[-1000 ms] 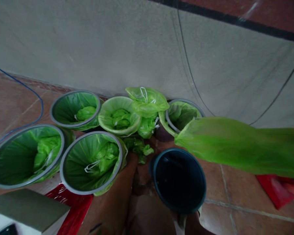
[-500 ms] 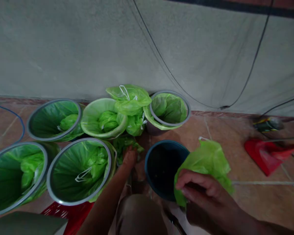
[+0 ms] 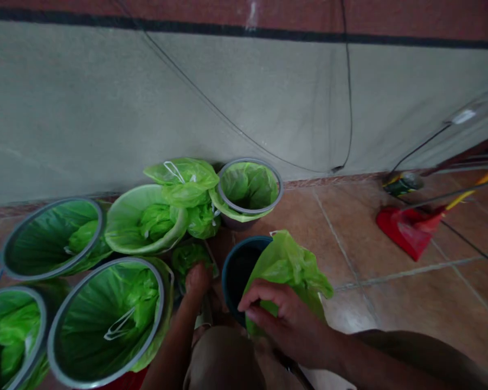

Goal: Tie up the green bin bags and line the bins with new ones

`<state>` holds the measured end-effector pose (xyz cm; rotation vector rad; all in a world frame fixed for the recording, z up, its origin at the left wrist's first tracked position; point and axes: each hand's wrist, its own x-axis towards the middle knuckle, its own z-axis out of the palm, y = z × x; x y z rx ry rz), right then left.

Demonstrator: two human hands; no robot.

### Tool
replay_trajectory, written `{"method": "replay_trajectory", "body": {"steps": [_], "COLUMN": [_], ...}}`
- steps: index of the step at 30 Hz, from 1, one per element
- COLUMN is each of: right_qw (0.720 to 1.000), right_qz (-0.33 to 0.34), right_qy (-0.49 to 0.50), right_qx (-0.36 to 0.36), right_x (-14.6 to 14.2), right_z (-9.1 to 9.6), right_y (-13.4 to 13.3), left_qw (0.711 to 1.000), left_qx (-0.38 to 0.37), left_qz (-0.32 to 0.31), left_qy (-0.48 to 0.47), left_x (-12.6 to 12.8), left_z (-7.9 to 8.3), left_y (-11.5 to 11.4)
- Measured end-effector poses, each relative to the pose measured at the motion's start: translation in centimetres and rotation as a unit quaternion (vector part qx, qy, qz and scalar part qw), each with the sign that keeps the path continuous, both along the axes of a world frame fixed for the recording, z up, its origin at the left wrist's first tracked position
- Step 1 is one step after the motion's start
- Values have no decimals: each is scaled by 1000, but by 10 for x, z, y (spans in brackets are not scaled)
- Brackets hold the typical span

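My right hand is closed, thumb and fingers pinching a light-green plastic bag. The bag hangs open-sided over the right part of a dark blue bucket, whose inside is dark. My left hand reaches down to a bunch of green plastic bags on the floor, left of the bucket. Its fingers are blurred and partly hidden, so their grip cannot be made out. Beside that bunch, a grey-rimmed bin has a green liner and holds a bundled green bag with a white drawstring.
More lined bins stand at the left, including a light-green one and a grey-rimmed one. Another lined bin is by the wall. A red dustpan lies on the tiles at right. Cables run along the wall.
The view has turned right and up, so the bins sit further left. My right hand has brought the green bag closer over the blue bucket. My left hand stays at the bag bunch.
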<state>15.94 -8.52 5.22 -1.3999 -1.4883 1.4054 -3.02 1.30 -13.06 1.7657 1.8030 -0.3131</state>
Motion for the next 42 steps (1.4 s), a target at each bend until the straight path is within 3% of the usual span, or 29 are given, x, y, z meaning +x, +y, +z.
{"method": "replay_trajectory", "body": {"steps": [2,3,4,6,7,8,10,12,15,18,20,22,24,28,30,35,38,42], "right_qw": [999,998,996,992,990,988,985,983,973,940,916,904,910,953,954,923,907,879], "right_qz": [-7,-13,-19,-31,-38,-45,-59,-68,-116,-238,-285,-293,-283,-268,-295,-331,-354,-401], "right_qy": [-2,0,5,26,38,50,74,98,68,-60,-149,-219,-242,-124,-18,191,225,257], "right_qx": [42,65,87,122,133,139,141,143,185,236,240,223,181,71,49,36,41,9], "right_x": [-3,-5,-6,-7,-7,-6,-1,9,36,69,86,96,98,92,90,99,110,115], "right_z": [-2,-2,-2,-1,0,2,8,16,29,34,31,23,13,-7,-15,-14,-4,8], "right_y": [2,3,4,7,9,10,13,14,10,0,-6,-9,-10,-1,5,8,7,8], "left_qw": [993,958,904,822,806,805,828,849,827,786,770,754,741,735,738,760,774,813], "left_qx": [9,-8,-60,-135,-148,-149,-123,-83,-36,-10,7,24,35,18,8,70,75,62], "left_qz": [18,81,119,122,101,74,34,44,127,207,248,275,284,261,253,258,266,231], "left_qy": [-112,-275,-406,-539,-564,-570,-546,-520,-546,-582,-588,-596,-608,-626,-625,-593,-569,-531], "left_x": [-1,-2,-2,2,7,13,30,47,64,70,71,72,76,89,92,77,60,52], "left_z": [41,63,85,124,140,153,172,183,196,209,216,222,225,225,221,202,196,194], "left_y": [-13,-20,-27,-40,-45,-49,-53,-54,-50,-47,-47,-49,-52,-60,-62,-59,-53,-48]}}
